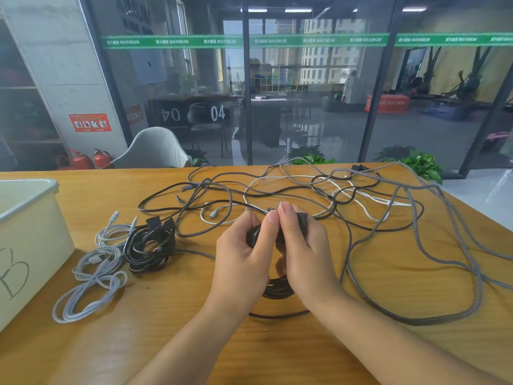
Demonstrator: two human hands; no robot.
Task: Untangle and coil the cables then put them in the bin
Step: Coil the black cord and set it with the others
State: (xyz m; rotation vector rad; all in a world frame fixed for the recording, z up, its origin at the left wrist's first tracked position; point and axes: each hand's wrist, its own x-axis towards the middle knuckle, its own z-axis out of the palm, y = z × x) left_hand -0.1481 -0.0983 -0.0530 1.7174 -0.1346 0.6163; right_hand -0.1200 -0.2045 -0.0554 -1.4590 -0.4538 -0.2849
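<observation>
Both hands' fingers point(273, 218) pinch the black coil point(277, 287). Risk: its trailing end remains in the tangle point(319, 190); pulling may tighten knots or loosen wraps.

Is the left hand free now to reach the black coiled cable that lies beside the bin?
Probably not yet: the left hand and right hand both grip another black coil. The path to the coiled black cable looks open.

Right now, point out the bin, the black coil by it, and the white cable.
bin point(33, 240): head view, front wall.
black coil point(148, 248): head view, middle of bundle.
white cable point(361, 194): head view, strand in tangle.
</observation>
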